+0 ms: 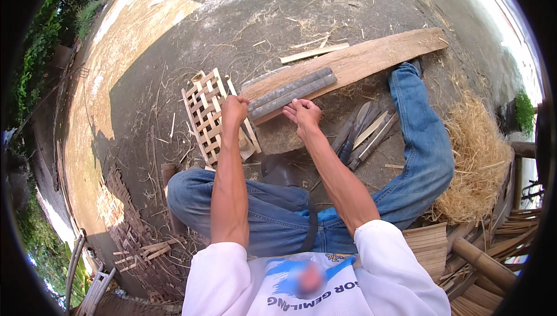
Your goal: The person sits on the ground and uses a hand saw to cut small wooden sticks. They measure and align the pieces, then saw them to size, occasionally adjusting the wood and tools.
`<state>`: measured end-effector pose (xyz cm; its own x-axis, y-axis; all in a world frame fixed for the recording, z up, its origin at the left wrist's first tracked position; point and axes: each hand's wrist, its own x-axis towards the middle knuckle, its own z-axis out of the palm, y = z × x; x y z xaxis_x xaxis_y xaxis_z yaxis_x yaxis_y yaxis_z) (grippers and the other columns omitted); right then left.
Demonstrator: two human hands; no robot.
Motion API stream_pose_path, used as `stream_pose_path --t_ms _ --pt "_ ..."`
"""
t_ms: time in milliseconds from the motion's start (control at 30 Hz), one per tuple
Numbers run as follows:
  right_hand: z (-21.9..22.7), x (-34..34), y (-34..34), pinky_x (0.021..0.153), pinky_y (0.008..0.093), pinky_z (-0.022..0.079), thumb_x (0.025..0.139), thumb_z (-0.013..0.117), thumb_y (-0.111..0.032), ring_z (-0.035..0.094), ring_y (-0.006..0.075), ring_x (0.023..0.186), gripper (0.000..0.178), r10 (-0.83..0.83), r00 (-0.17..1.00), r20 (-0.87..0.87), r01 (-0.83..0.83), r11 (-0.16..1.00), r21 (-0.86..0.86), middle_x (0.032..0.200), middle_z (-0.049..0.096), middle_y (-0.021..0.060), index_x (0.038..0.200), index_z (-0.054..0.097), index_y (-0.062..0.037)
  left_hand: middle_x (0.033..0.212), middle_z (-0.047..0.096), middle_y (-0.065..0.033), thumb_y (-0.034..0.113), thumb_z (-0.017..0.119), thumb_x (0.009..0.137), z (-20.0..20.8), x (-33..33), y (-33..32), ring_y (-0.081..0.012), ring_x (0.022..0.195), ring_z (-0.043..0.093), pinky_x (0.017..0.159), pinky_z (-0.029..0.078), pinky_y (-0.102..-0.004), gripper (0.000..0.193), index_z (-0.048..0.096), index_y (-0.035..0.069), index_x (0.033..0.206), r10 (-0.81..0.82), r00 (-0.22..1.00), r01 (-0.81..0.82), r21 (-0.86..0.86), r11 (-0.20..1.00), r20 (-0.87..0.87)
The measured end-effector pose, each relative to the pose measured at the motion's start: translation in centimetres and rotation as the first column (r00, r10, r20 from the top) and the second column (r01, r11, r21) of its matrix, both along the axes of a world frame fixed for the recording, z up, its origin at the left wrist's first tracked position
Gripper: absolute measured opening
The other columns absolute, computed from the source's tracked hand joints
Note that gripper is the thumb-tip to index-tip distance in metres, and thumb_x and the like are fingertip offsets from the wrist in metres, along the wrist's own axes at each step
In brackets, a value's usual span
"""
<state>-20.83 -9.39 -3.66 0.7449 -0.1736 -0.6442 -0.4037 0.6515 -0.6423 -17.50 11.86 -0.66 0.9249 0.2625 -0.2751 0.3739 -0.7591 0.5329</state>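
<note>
Two grey, rough-surfaced split lengths of wood (290, 94) lie side by side across a long brown plank (394, 49). My left hand (235, 109) is closed at their left end, its fingertips partly hidden. At the lower edge of the nearer piece, my right hand (303, 113) has its fingers stretched out and slightly apart, touching or almost touching the wood. Just left of my left hand rests an open lattice of woven pale strips (204, 116). Below my right hand, a dark blade-like tool (351, 133) lies among split sticks (374, 139).
My jeans-covered legs (420, 130) frame the work, the right foot near the plank's far end. A heap of straw-like shavings (473, 159) lies at right, by bamboo poles (484, 264). Bark pieces (130, 229) lie at lower left. Loose strips (316, 53) lie beyond the plank.
</note>
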Motion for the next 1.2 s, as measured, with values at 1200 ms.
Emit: stream_pose_path --t_ms 1200 --pt "20.5 -36.7 -35.9 0.088 0.0375 0.057 0.101 0.061 -0.016 0.071 0.0241 0.099 0.02 -0.399 0.88 0.258 0.219 -0.141 -0.965 0.106 0.072 0.0143 0.11 0.07 -0.0007 0.127 0.058 -0.0234 0.034 0.077 0.09 -1.1 0.3 -5.6 -0.0432 0.118 0.058 0.101 0.047 -0.0499 0.058 0.061 0.004 0.137 -0.598 0.797 0.504 0.448 0.738 0.089"
